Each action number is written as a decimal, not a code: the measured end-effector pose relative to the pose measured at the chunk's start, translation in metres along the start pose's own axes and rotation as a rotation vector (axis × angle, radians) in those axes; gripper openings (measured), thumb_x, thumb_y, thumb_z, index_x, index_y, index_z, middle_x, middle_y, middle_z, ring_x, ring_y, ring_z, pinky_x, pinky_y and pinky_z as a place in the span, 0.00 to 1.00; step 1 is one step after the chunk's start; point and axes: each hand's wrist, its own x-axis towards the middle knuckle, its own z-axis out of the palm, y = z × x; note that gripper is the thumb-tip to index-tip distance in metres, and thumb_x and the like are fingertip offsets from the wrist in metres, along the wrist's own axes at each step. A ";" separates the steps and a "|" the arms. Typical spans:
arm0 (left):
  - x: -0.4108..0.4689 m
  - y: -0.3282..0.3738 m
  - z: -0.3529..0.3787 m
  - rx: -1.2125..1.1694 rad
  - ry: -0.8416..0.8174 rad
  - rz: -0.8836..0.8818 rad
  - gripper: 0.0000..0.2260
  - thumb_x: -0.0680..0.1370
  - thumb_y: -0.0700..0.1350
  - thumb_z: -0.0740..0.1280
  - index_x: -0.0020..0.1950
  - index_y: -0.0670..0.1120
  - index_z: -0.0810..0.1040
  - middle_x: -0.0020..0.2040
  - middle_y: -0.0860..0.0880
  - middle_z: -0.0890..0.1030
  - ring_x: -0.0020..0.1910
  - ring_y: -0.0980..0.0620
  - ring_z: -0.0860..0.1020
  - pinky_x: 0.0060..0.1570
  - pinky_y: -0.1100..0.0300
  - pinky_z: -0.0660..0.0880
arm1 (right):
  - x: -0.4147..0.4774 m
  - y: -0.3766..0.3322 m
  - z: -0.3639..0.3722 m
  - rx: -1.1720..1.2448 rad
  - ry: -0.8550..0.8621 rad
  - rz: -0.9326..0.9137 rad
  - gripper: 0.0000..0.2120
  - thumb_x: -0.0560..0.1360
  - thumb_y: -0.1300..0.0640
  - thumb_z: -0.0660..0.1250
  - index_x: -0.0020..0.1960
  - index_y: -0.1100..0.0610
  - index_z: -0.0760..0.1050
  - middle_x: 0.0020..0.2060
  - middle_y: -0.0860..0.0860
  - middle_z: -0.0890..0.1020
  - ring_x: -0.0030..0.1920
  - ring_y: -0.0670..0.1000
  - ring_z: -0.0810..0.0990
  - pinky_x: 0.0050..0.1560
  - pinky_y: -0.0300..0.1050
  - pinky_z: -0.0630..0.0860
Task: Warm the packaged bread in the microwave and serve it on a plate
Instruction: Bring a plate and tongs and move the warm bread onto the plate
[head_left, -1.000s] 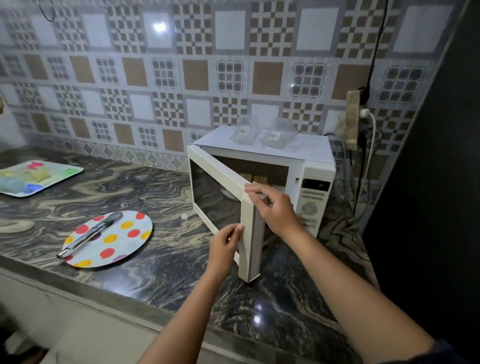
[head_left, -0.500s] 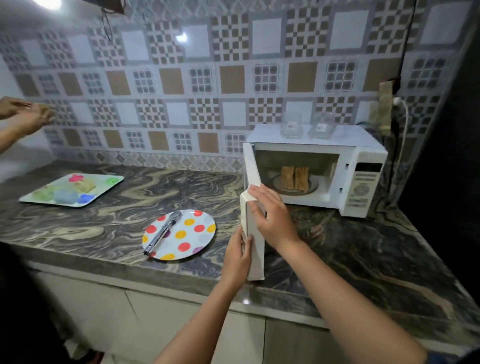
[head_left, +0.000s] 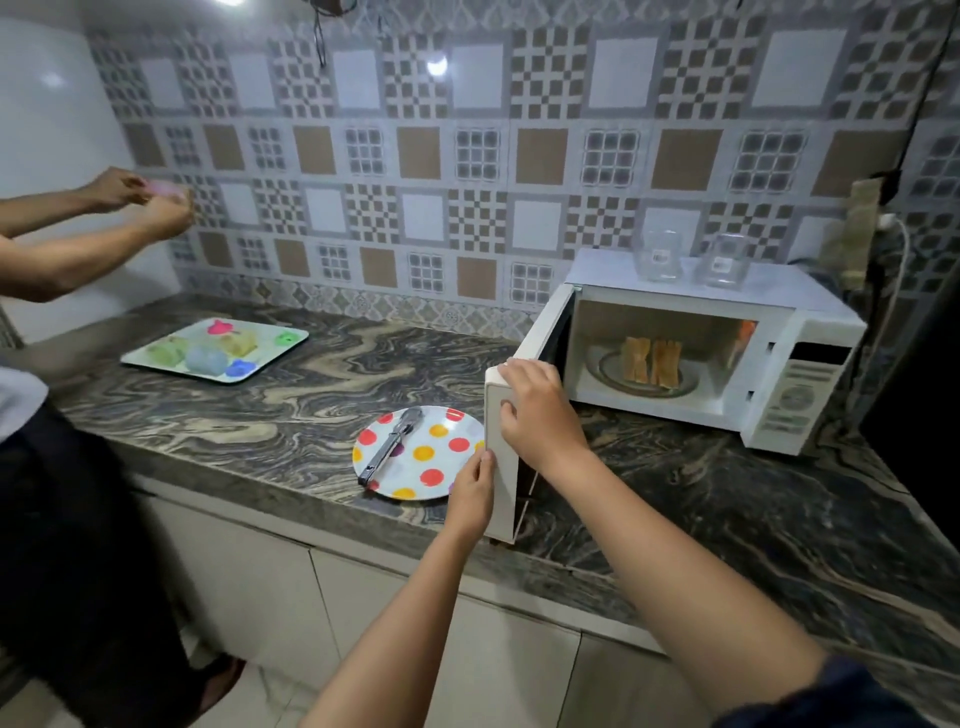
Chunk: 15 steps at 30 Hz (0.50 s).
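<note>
White door (head_left: 504, 509), open: my right hand (head_left: 537, 415) grips its top corner, my left hand (head_left: 470, 493), uncurled, touches its edge; bread (head_left: 652, 361) lies inside the microwave (head_left: 800, 374); best I ease the door wide, clear of the spotted plate (head_left: 415, 483).

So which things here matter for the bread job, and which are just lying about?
For the job: microwave, its open door, bread slices inside, dotted plate, tongs on it.
Lying about: tray of coloured shapes, two clear jars on the microwave.
</note>
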 end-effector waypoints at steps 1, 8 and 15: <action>0.001 -0.002 -0.003 0.000 0.002 -0.002 0.14 0.82 0.51 0.54 0.47 0.48 0.76 0.44 0.49 0.79 0.44 0.51 0.76 0.44 0.55 0.70 | 0.001 0.000 -0.001 -0.012 -0.002 -0.007 0.21 0.75 0.64 0.58 0.68 0.60 0.67 0.66 0.54 0.71 0.69 0.53 0.62 0.68 0.44 0.61; 0.010 -0.007 -0.031 0.026 0.052 -0.011 0.12 0.80 0.46 0.60 0.39 0.46 0.78 0.37 0.49 0.77 0.40 0.51 0.72 0.43 0.56 0.68 | 0.022 -0.011 -0.011 0.039 -0.160 -0.075 0.17 0.78 0.56 0.60 0.65 0.59 0.73 0.65 0.54 0.74 0.70 0.51 0.67 0.69 0.44 0.61; 0.048 -0.011 -0.113 -0.018 0.196 -0.019 0.11 0.79 0.43 0.62 0.37 0.46 0.77 0.35 0.48 0.75 0.36 0.51 0.69 0.41 0.56 0.66 | 0.061 -0.064 0.026 0.137 -0.141 -0.110 0.16 0.77 0.57 0.60 0.63 0.58 0.74 0.61 0.54 0.78 0.66 0.51 0.71 0.65 0.46 0.67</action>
